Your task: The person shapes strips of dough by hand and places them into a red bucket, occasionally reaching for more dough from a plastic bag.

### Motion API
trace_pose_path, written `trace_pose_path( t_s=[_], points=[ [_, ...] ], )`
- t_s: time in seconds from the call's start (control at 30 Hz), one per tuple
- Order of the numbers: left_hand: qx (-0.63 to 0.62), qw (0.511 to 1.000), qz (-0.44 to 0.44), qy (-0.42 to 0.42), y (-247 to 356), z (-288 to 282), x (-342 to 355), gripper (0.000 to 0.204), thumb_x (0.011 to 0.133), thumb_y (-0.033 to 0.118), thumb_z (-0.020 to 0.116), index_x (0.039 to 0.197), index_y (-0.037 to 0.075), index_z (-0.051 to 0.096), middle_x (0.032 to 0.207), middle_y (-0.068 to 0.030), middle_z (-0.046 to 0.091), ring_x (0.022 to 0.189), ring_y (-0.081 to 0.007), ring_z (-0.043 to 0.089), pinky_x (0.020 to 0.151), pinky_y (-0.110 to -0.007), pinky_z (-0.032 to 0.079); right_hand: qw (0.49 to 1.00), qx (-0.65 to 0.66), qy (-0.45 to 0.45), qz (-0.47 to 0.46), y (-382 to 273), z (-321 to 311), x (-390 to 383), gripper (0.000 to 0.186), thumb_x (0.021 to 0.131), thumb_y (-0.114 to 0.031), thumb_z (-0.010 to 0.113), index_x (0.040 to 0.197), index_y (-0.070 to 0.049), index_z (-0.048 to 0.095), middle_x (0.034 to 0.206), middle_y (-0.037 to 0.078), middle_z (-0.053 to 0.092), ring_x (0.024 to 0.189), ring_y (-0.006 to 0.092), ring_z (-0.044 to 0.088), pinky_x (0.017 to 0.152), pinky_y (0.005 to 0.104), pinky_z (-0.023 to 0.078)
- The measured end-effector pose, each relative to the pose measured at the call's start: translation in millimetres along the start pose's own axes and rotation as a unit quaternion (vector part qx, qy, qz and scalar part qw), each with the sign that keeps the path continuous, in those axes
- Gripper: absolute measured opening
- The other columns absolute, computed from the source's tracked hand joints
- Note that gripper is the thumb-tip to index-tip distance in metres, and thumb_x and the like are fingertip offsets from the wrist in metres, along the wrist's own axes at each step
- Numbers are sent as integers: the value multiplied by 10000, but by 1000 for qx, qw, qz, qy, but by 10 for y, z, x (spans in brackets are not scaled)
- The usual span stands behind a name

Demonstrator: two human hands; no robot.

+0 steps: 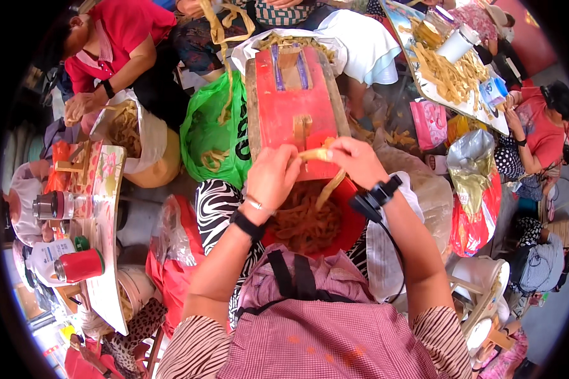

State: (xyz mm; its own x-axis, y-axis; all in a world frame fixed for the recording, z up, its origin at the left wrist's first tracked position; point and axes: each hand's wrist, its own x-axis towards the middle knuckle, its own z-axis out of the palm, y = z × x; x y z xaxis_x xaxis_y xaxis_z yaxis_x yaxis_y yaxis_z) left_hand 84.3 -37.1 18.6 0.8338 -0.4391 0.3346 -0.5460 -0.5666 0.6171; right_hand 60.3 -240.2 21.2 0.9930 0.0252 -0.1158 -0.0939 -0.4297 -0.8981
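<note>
Far left: patterned worktop (109,297), carrying a red flask (80,266) lying on its side. Next: white-lined tub (163,151) of tan strips, beside a co-worker in red. Then: green plastic bag (199,120), a few strips inside. Centre: left hand (273,172), fingertips pinched on one pale yellow strip (314,154), held in front of a red board (291,98) with a wooden peg (302,126). Below: red basin (355,211) of brownish strips, seemingly the same kind, though shaded. Right hand (360,161): just apart from the left, pinching the same strip, whose tail hangs over the basin. Beyond: pink bag (428,124).
</note>
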Motion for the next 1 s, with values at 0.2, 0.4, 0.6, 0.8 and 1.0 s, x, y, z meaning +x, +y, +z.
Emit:
trace_pose_path(
  t_s=[0.2,0.4,0.6,0.8,1.0],
  points=[
    [157,983,-96,26,-303,154,132,103,789,187,568,836,102,535,693,-126,565,619,-322,523,554,-420,435,933,-330,140,34,467,-56,344,223,774,-197,606,897,-26,535,735,199,588,720,323,582,666,352,466],
    [-498,824,-242,-117,-74,-16,-176,170,834,103,591,966,2,555,849,-22,612,724,-72,565,618,-197,460,940,229,-32,249,-80,117,-284,247,807,-226,613,908,-7,563,711,36,548,462,85,453,388,234,356],
    [-528,817,-227,-58,297,-48,-456,132,850,97,577,955,22,549,789,12,579,684,-47,526,628,-189,436,852,408,-191,266,-144,368,-606,249,859,-263,539,892,-20,583,657,-6,515,423,30,357,352,179,257],
    [-582,751,-283,-133,376,-150,-637,119,838,132,596,908,41,565,718,20,545,548,-32,461,489,-174,389,944,252,-168,132,-256,412,-787,192,834,-198,545,756,-29,591,647,-24,523,534,39,442,468,196,340],
    [-655,661,-342,-132,282,-144,-727,115,833,114,596,917,40,570,693,16,545,522,-39,469,471,-185,399,970,193,-138,49,-243,448,-980,169,828,-169,564,766,-13,578,640,-20,518,601,57,456,537,225,373]
  ],
)
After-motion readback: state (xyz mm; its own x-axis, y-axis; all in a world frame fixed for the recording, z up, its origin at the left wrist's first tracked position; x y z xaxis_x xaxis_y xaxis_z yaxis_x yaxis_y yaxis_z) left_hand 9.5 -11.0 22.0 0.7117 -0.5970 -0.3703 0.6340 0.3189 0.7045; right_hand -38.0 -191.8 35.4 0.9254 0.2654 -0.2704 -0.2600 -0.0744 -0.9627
